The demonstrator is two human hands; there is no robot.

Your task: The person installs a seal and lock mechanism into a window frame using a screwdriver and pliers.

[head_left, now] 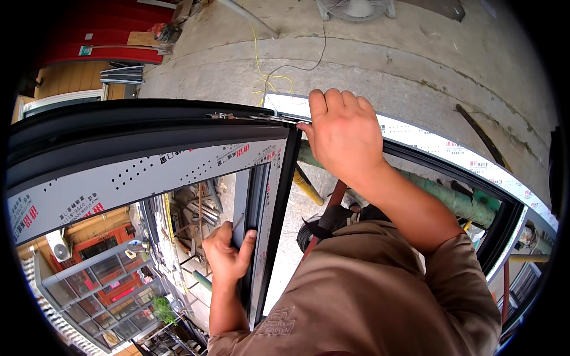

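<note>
A dark metal window sash (136,172), partly covered in white printed film, stands swung out on the left. Around its upright profile curls my left hand (228,254), thumb lying along the near face. My right hand (346,133) wraps over the top rail of the outer window frame (427,137), fingers on the far side and thumb toward the corner. Beside that thumb, a metal hinge arm (255,117) runs along the sash's top edge to the frame. The fingertips of both hands are partly hidden by the profiles.
A green pipe (451,202) and a yellow post (307,187) lie behind the frame. Yellow cable (258,65) and a dark cord cross the concrete floor toward a fan (356,9). Metal profiles (123,74) are stacked at left; more scrap lies beyond the sash opening.
</note>
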